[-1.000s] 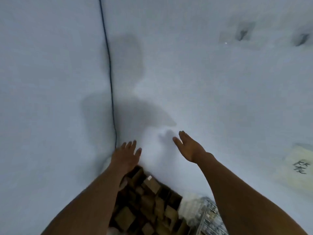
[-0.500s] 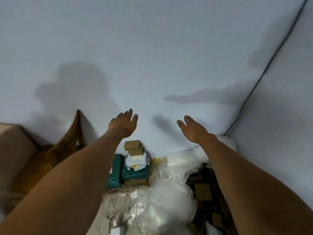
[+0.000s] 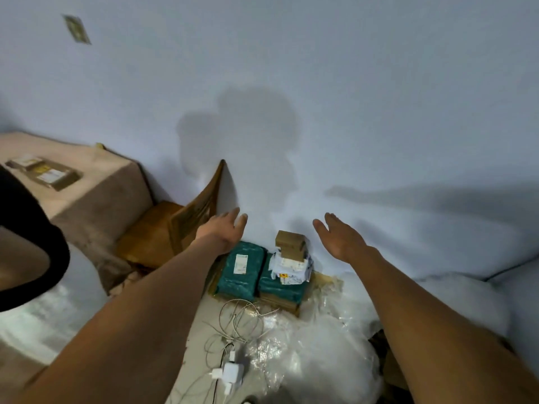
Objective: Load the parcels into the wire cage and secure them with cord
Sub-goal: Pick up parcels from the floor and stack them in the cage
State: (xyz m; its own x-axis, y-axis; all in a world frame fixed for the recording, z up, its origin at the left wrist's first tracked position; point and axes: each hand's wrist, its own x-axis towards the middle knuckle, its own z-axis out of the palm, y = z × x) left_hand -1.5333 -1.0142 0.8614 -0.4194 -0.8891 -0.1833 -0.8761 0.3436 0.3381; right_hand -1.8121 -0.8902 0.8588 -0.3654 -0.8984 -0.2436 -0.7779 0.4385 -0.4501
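Note:
A pile of parcels lies on the floor against the wall: two teal wrapped parcels (image 3: 241,269), a white mailer (image 3: 291,265) on the right one, and small brown boxes (image 3: 290,244) stacked on top. My left hand (image 3: 223,228) hovers open just left of and above the pile. My right hand (image 3: 339,237) hovers open to the pile's right. Both palms face inward with nothing in them. A loose coil of thin white cord (image 3: 239,316) lies on the floor in front of the parcels. No wire cage is in view.
A wooden chair (image 3: 172,228) stands left of the pile beside a cloth-covered table (image 3: 96,182) bearing brown parcels (image 3: 43,173). Crumpled clear plastic wrap (image 3: 315,354) fills the floor at lower right. A white charger (image 3: 232,374) lies near the cord.
The view has swung left from the wall corner and wire cage to the parcel pile. Both hands stay raised and open, now on either side of the stacked parcels.

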